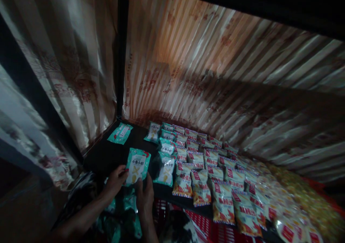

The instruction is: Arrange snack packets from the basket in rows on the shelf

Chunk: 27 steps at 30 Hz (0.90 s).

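A teal snack packet (137, 166) with a white label is held up at the front edge of a dark shelf (107, 156). My left hand (115, 181) pinches its lower left edge. The packet's bottom right rests in my right hand (145, 197), fingers closed on it. Below my hands lie more teal packets (129, 203), partly hidden by my wrists.
Rows of teal packets (166, 148) and red-and-white snack packets (201, 185) lie across the shelf, with yellowish bags (309, 200) at far right. One teal packet (120, 133) lies alone at back left. Striped sheeting (215, 67) lines the walls. A red crate (215, 230) sits below.
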Motion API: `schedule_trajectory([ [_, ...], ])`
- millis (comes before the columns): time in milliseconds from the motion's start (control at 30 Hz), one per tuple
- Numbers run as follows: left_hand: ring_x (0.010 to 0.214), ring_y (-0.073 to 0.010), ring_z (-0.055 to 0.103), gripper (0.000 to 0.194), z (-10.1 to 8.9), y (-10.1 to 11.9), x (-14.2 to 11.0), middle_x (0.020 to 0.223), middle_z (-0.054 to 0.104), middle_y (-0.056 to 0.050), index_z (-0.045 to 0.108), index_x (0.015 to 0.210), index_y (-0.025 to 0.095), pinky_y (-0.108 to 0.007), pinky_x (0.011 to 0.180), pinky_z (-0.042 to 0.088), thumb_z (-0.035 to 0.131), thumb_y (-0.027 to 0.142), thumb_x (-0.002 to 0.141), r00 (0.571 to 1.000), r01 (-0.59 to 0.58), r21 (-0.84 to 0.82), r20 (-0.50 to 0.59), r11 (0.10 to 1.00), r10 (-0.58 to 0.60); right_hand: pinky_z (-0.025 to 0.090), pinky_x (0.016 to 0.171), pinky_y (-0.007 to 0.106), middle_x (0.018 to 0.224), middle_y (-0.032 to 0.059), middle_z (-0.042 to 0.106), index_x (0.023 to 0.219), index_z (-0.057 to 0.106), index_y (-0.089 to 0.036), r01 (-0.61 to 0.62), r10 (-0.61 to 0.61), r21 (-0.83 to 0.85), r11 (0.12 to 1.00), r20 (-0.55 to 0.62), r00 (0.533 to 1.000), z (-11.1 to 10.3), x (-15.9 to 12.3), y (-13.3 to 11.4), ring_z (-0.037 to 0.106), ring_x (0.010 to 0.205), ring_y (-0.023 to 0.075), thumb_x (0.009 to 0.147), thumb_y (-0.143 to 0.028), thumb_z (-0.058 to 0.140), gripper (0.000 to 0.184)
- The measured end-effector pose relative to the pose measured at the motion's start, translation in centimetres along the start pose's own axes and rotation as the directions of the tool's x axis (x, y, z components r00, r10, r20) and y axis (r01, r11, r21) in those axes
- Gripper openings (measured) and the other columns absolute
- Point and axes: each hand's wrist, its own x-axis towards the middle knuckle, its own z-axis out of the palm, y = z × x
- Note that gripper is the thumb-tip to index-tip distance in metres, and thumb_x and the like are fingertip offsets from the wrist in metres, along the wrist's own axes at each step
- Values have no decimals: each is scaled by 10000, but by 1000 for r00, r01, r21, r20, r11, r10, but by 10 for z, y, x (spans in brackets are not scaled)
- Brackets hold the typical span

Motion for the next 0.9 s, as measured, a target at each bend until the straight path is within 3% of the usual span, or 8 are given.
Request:
schedule_trajectory([
  [133, 771, -248, 659, 391, 4, 5, 9, 840, 687, -81, 588, 859, 175, -307, 569, 510, 612, 438, 570, 998, -55, -13, -17, 998, 55, 437, 934, 442, 1255, 178, 540, 1283, 475, -135, 140, -149, -211, 968, -30, 988, 5, 1, 6, 511, 1160, 272, 886, -404, 429, 482],
  [300, 797, -238, 658, 377, 10, 5, 25, 875, 677, -82, 574, 896, 173, -309, 607, 526, 584, 425, 616, 993, -87, 12, -76, 996, 88, 400, 974, 474, 1369, 162, 432, 1340, 415, -172, 314, -320, -384, 868, 51, 946, 12, 2, 6, 391, 1268, 268, 897, -255, 414, 451],
  [433, 784, -221, 662, 383, 14, 0, 39, 906, 673, -95, 573, 955, 147, -299, 616, 534, 552, 377, 649, 988, -109, 69, -98, 992, 116, 443, 932, 464, 1406, 179, 373, 1330, 430, -168, 343, -332, -450, 825, 105, 937, 19, 5, 13, 392, 1265, 280, 885, -225, 419, 449],
  [633, 806, -204, 667, 350, 21, -9, 58, 928, 676, -96, 576, 1032, 135, -310, 702, 537, 522, 280, 718, 972, -178, 209, -117, 962, 205, 437, 947, 477, 1443, 207, 286, 1348, 390, -130, 354, -351, -457, 816, 95, 931, 30, 17, 26, 331, 1310, 293, 884, -198, 389, 469],
  [900, 847, -177, 663, 313, 31, -10, 81, 963, 675, -86, 571, 1076, 145, -298, 743, 534, 513, 200, 773, 950, -225, 309, -142, 924, 279, 379, 981, 535, 1462, 212, 243, 1321, 419, -107, 396, -398, -491, 776, 106, 911, 37, 31, 21, 192, 1366, 312, 859, -152, 397, 464],
])
